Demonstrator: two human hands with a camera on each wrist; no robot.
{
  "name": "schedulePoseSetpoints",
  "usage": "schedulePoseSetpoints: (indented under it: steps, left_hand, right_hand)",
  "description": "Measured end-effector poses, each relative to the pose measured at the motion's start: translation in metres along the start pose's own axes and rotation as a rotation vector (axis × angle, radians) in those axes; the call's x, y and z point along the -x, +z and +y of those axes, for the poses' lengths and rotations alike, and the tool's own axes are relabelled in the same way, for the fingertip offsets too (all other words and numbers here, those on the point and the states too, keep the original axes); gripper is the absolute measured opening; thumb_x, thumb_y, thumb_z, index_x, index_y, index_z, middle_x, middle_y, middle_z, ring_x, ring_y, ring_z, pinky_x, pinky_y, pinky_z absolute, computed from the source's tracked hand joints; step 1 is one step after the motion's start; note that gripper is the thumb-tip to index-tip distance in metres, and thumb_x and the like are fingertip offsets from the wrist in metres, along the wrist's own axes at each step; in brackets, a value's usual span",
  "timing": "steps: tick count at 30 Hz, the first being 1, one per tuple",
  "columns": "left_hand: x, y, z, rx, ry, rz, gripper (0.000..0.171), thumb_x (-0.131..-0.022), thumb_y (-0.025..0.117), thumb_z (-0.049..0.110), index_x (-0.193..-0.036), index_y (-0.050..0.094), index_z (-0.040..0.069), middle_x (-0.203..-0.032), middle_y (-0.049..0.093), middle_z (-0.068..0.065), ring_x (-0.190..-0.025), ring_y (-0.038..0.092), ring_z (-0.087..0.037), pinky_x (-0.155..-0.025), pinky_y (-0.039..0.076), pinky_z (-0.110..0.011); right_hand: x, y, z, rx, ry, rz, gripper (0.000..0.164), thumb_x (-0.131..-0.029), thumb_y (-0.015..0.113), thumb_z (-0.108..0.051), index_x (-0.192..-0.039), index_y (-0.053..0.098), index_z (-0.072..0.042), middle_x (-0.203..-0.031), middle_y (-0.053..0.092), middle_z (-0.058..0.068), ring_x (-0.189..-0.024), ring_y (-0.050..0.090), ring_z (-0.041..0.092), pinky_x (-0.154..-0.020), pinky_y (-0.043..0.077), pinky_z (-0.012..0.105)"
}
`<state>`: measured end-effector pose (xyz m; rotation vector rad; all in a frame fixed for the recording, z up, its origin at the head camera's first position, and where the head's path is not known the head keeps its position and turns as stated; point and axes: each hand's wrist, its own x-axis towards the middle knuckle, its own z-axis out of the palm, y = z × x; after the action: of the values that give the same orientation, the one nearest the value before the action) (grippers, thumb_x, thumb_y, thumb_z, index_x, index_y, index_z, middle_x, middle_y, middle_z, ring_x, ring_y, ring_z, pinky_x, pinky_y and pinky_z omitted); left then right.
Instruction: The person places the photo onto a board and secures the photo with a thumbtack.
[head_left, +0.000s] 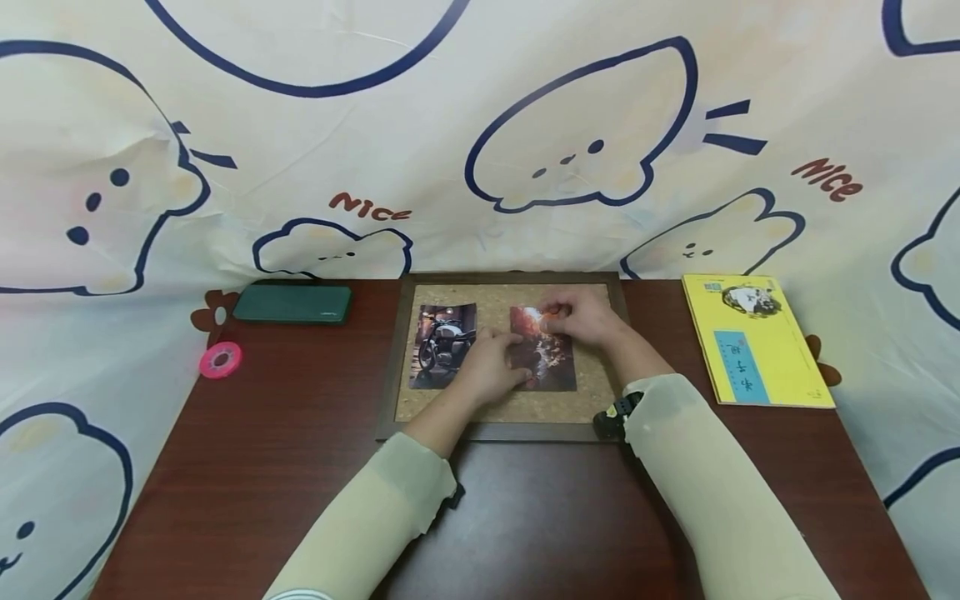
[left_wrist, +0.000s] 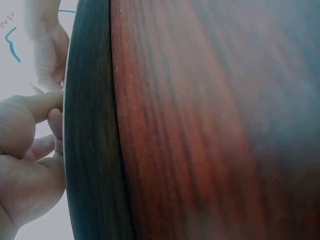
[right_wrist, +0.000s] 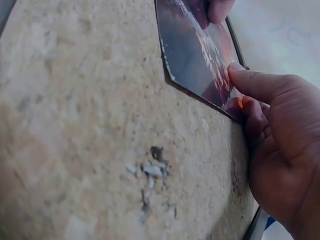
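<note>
A wood-framed cork board (head_left: 450, 412) lies on the table with two photos on it. My left hand (head_left: 487, 367) rests at the left edge of the reddish photo (head_left: 553, 358), index finger and thumb spread and touching it. Near that photo's upper right, my right hand (head_left: 588, 317) pinches its edge, the thumb over its face in the right wrist view. The motorcycle photo (head_left: 442, 342) lies flat, left of my left hand. In the left wrist view, the board's frame (left_wrist: 92, 125) hides my left fingertips.
A dark green box (head_left: 292, 303) sits at the back left, with a pink tape roll (head_left: 221, 360) in front of it. A yellow book (head_left: 765, 350) lies to the right. A patterned cloth (head_left: 525, 233) hangs behind the table (head_left: 315, 450).
</note>
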<state>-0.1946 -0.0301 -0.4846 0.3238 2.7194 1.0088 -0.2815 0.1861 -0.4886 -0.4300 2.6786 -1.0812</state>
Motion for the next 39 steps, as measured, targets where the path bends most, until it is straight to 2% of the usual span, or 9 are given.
schedulePoseSetpoints:
  steps: [6,13,20,24,28,32,35,39]
  left_hand:
    - [0.0,-0.001,0.0,-0.007,-0.004,-0.007,0.064,-0.088,0.084,0.028,-0.144,0.061,0.007,-0.139,0.05,-0.018,-0.104,0.061,-0.026,-0.098,0.05,-0.043]
    - [0.0,-0.002,0.001,-0.009,-0.002,-0.017,0.065,-0.088,0.084,0.029,-0.143,0.061,0.006,-0.139,0.05,-0.019,-0.105,0.06,-0.026,-0.099,0.05,-0.043]
    - [0.0,-0.004,0.0,-0.009,-0.007,-0.026,0.07,-0.084,0.088,0.028,-0.144,0.06,0.007,-0.14,0.048,-0.019,-0.107,0.061,-0.027,-0.099,0.05,-0.042]
    - [-0.001,-0.003,0.0,-0.005,-0.005,-0.023,0.07,-0.082,0.089,0.028,-0.143,0.061,0.006,-0.139,0.049,-0.019,-0.106,0.061,-0.026,-0.099,0.05,-0.042]
    - [-0.002,-0.002,0.0,0.007,0.003,-0.013,0.071,-0.081,0.089,0.028,-0.142,0.061,0.005,-0.138,0.05,-0.018,-0.094,0.061,-0.021,-0.095,0.051,-0.04]
    - [0.0,-0.003,0.0,0.034,0.01,-0.007,0.071,-0.082,0.089,0.025,-0.143,0.06,0.006,-0.134,0.052,-0.016,-0.081,0.06,-0.017,-0.087,0.052,-0.038]
    - [0.004,-0.006,-0.001,0.064,0.015,-0.001,0.069,-0.083,0.088,0.025,-0.144,0.06,0.01,-0.133,0.052,-0.013,-0.084,0.059,-0.018,-0.084,0.052,-0.038]
    - [0.011,-0.013,-0.004,0.101,0.025,0.041,0.065,-0.083,0.087,0.026,-0.143,0.062,0.015,-0.129,0.055,-0.01,-0.09,0.058,-0.019,-0.081,0.052,-0.038]
  right_hand:
    - [-0.001,-0.001,-0.002,0.027,0.023,-0.03,0.035,-0.091,0.081,-0.025,-0.124,0.076,-0.014,-0.1,0.069,0.006,-0.085,0.057,0.022,-0.072,0.046,0.035]
    - [-0.002,-0.003,-0.006,0.058,0.037,-0.063,0.035,-0.092,0.08,-0.025,-0.125,0.076,-0.015,-0.125,0.07,0.007,-0.094,0.057,0.022,-0.078,0.046,0.036]
    - [-0.001,-0.004,-0.008,0.092,0.016,-0.078,0.036,-0.094,0.078,-0.026,-0.128,0.075,-0.015,-0.13,0.069,0.008,-0.099,0.059,0.022,-0.084,0.048,0.039]
    - [0.001,-0.003,-0.008,0.114,0.003,-0.059,0.035,-0.094,0.078,-0.027,-0.127,0.075,-0.015,-0.12,0.071,0.006,-0.097,0.059,0.022,-0.084,0.049,0.04]
    - [0.005,-0.001,-0.005,0.143,-0.057,-0.023,0.035,-0.095,0.076,-0.024,-0.128,0.074,-0.011,-0.107,0.068,0.007,-0.09,0.058,0.023,-0.078,0.047,0.04]
    - [0.012,-0.002,-0.002,0.14,-0.099,0.02,0.038,-0.094,0.077,-0.021,-0.129,0.072,-0.007,-0.107,0.064,0.007,-0.091,0.058,0.022,-0.078,0.048,0.038]
    - [0.019,-0.004,-0.002,0.112,-0.115,0.035,0.042,-0.092,0.079,-0.02,-0.13,0.07,-0.005,-0.106,0.064,0.008,-0.092,0.059,0.023,-0.079,0.049,0.038]
    - [0.03,-0.008,-0.003,0.099,-0.139,0.05,0.044,-0.092,0.081,-0.022,-0.131,0.07,-0.005,-0.103,0.064,0.007,-0.091,0.059,0.022,-0.079,0.049,0.037]
